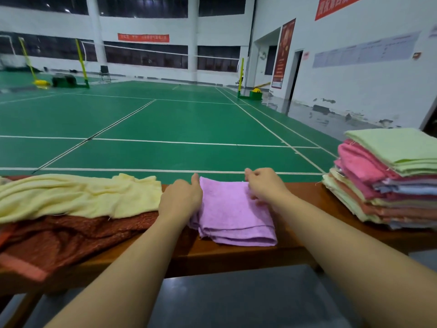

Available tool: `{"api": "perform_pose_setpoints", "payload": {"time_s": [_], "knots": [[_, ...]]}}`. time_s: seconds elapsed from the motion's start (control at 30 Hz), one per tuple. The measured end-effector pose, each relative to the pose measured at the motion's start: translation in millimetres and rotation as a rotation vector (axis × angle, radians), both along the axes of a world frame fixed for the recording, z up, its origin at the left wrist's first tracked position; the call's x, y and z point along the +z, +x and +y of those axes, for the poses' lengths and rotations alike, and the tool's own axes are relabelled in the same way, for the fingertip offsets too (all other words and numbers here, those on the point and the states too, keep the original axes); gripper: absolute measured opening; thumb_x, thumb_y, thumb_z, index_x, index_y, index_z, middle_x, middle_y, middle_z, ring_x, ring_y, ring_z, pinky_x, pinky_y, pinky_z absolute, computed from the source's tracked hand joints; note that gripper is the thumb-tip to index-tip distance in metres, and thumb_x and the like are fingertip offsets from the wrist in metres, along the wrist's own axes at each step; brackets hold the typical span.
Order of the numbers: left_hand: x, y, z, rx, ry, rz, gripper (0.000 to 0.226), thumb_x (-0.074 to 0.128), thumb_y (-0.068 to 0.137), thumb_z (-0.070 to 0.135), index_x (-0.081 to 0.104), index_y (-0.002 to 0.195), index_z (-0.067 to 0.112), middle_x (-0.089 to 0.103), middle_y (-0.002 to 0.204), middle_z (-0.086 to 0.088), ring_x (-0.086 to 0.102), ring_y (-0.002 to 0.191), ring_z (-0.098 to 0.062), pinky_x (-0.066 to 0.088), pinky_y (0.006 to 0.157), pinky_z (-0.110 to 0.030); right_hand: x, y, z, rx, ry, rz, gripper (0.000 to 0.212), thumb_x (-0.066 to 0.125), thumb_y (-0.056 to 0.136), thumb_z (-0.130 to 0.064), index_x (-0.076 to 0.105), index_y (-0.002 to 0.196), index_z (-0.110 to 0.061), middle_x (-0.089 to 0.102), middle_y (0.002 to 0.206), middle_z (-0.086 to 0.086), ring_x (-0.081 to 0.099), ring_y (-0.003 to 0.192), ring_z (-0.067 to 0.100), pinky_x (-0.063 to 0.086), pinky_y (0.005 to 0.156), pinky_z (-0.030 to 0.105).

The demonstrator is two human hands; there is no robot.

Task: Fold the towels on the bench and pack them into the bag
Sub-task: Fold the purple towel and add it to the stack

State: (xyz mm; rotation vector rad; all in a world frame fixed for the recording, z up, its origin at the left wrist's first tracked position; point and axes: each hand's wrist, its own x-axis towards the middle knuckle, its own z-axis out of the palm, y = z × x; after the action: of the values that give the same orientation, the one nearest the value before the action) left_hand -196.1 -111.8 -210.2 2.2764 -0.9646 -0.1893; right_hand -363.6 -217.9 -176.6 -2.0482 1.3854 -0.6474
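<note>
You stand at a long brown bench beside a green court. On the bench to your left lies a loose heap: a pale yellow towel on top of a dark red towel. Neither is folded yet. Far to your right sits a tall stack of folded towels, green on top, then pink, blue and more colours under it. No bag shows from here.

Right in front of you, in the middle of the bench, is the purple towel. It is already folded into a small thick square. It runs a bit longer going away from you than from side to side. The loose cut edges are at the near end, by your body.

Your left hand rests on the towel's left edge. Its thumb points up and away from you, but its fingertips are hidden, so you cannot tell if they hold the cloth. Your right hand is at the far right corner, and its curled fingers seem to pinch the cloth there.

The towel lies between your two hands, so both are touching it. The stack is on your right, so your right hand is the nearer one to carry the purple towel over there, I think.
</note>
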Motion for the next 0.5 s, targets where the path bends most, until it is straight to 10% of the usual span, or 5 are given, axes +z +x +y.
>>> {"api": "perform_pose_setpoints", "payload": {"time_s": [0.17, 0.5], "knots": [[-10, -16, -10, -0.048, 0.165, -0.13, 0.073, 0.026, 0.101, 0.064, 0.064, 0.118, 0.005, 0.066, 0.122, -0.018, 0.061, 0.11, -0.037, 0.047, 0.088, -0.04, -17, -41, -8, -0.138, 0.044, 0.324, 0.056, 0.045, 0.096, -0.063, 0.058, 0.091, -0.009, 0.07, 0.085, 0.008, 0.068, 0.064, 0.025, 0.058, 0.071, 0.034], [-6, -32, -18, -0.138, 0.111, -0.172, 0.054, 0.033, 0.106, 0.052, 0.059, 0.099, 0.006, 0.069, 0.106, -0.017, 0.053, 0.082, -0.028, 0.042, 0.073, -0.033, -34, -30, -4, -0.041, 0.031, 0.101, 0.054, 0.06, 0.096, -0.047, 0.036, 0.058, -0.017, 0.034, 0.055, -0.001, 0.033, 0.049, 0.02, 0.027, 0.051, 0.032]]}}
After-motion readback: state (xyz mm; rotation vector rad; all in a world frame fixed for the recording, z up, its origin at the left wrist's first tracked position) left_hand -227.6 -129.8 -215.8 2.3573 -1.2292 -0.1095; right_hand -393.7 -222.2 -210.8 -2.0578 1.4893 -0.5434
